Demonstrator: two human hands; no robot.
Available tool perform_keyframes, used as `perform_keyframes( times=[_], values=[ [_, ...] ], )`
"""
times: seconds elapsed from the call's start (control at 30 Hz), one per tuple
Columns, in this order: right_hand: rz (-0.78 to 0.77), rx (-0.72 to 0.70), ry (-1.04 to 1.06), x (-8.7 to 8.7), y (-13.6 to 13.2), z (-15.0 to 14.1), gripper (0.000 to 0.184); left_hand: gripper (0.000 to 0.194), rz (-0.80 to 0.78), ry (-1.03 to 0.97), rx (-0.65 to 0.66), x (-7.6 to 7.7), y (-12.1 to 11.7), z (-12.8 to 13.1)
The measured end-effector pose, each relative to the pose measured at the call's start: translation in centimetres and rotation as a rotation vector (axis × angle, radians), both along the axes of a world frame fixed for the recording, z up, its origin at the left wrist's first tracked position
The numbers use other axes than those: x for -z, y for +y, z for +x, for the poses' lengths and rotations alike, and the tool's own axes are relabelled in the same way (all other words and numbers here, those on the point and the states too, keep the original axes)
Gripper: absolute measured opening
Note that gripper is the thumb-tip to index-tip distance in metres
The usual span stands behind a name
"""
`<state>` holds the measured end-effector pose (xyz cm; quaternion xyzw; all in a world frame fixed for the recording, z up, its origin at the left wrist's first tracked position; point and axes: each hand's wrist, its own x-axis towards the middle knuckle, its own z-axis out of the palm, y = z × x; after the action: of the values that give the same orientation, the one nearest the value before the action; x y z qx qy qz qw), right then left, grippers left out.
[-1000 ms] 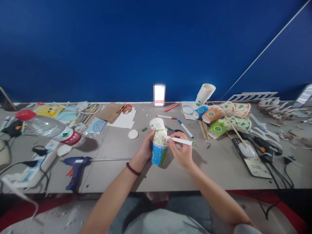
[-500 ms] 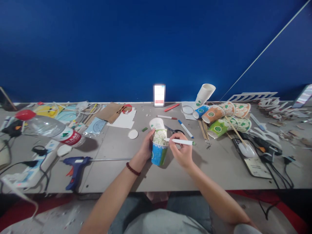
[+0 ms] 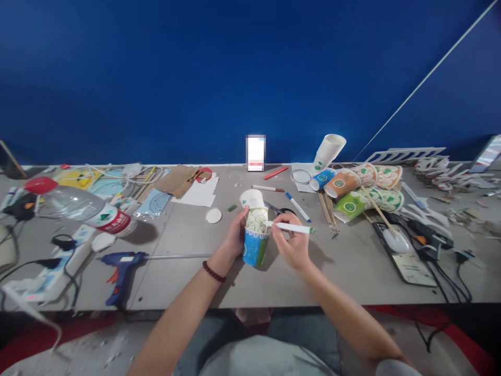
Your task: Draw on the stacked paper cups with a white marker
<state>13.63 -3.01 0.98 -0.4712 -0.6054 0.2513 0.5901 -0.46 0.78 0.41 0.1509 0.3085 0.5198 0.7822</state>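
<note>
My left hand (image 3: 234, 235) wraps round the left side of a joined column of paper cups (image 3: 256, 249), blue and green at the near end, with a green scale pattern in the middle and white at the far end. Between the fingers of my right hand (image 3: 291, 237) is a white marker (image 3: 294, 227) with a green end pointing right. Its tip meets the right side of the patterned part of the cups. Part of the cups' left side is hidden by my left hand.
A blue glue gun (image 3: 124, 271) and a water bottle (image 3: 86, 209) lie at left. Coloured cups (image 3: 342, 183), a white cup stack (image 3: 329, 151), and a black glue gun (image 3: 430, 235) are at right. Behind the cups are scissors (image 3: 287, 210), a blue marker (image 3: 298, 207) and a brown marker (image 3: 268, 188).
The marker's green end has shifted very slightly to the right. Both hands and the cups stay in nearly the same place.
</note>
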Motion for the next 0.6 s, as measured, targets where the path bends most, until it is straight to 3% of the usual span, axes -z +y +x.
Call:
perform_keyframes(
  times=[0.6],
  values=[
    [-0.076, 0.024, 0.094, 0.46, 0.22, -0.08, 0.005, 0.024, -0.008, -0.037, 0.053, -0.14, -0.17, -0.08]
  ],
)
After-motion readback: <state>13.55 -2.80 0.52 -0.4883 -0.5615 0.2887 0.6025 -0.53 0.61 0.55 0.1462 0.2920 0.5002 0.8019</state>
